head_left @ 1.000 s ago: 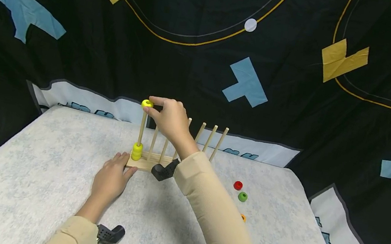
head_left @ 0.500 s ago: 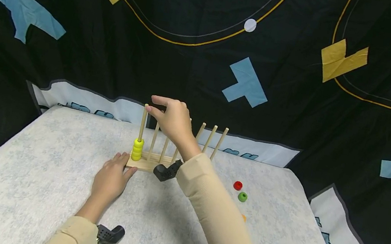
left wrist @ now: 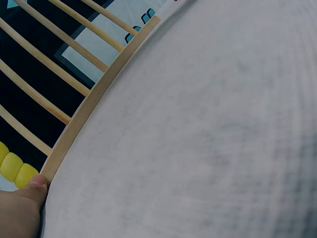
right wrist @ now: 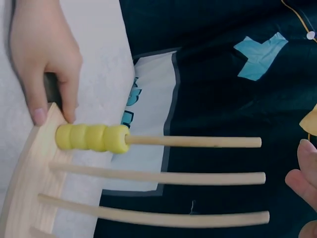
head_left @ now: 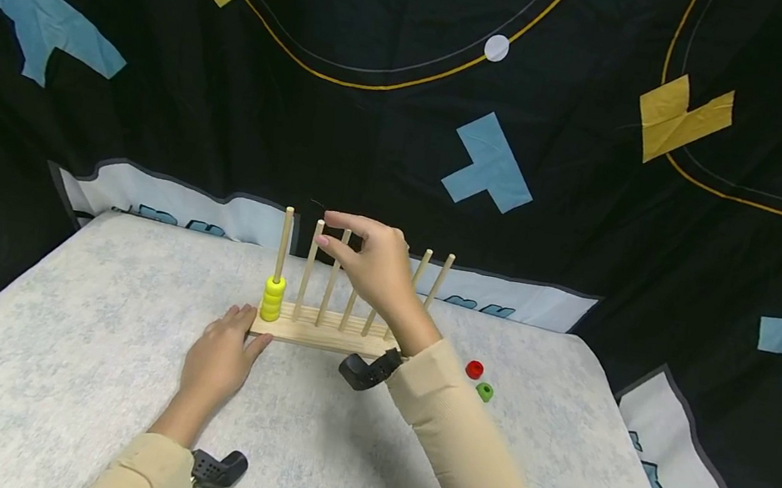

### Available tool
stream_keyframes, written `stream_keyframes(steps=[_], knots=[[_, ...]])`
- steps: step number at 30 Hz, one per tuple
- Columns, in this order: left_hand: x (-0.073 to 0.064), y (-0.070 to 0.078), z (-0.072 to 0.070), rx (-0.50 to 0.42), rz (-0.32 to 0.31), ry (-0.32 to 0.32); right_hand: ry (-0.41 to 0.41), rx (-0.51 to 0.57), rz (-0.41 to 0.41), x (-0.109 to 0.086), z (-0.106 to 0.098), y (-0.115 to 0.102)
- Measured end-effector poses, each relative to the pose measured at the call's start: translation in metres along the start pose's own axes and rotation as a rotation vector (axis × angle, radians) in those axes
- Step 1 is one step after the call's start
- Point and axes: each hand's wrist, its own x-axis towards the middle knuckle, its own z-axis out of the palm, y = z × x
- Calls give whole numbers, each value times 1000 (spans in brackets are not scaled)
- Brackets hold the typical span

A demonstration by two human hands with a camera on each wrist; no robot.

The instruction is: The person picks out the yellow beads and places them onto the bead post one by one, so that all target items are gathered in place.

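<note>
A wooden peg rack (head_left: 324, 339) stands on the table, its row of upright rods rising from a flat base. Several yellow beads (head_left: 272, 299) are stacked at the foot of the leftmost rod; the right wrist view shows the same beads (right wrist: 92, 138) pressed close together against the base. My left hand (head_left: 219, 357) pinches the left end of the base, thumb at the front and a finger at the back. Beside the tops of the second and third rods is my right hand (head_left: 381, 268), thumb and forefinger spread apart with nothing between them.
Right of the rack, a red bead (head_left: 474, 369) and a green bead (head_left: 484, 391) lie on the pale table cover (head_left: 79, 349). A black curtain (head_left: 344, 153) with taped blue and yellow shapes hangs behind the table.
The yellow bead held at the top of the leftmost rod was let go and dropped onto the stack. My right hand has drawn back rightward; the left hand stays at the base.
</note>
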Motion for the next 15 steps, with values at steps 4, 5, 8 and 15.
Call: stream_keyframes(steps=[4, 5, 8, 15], knots=[[0, 0, 2, 2, 9, 10, 2, 14, -18, -17, -10, 10], [0, 1, 3, 1, 12, 11, 1, 26, -19, -22, -13, 12], [0, 2, 3, 1, 20, 3, 2, 58, -13, -37, -22, 19], [0, 0, 0, 13, 31, 6, 2, 100, 23, -68, -45, 37]])
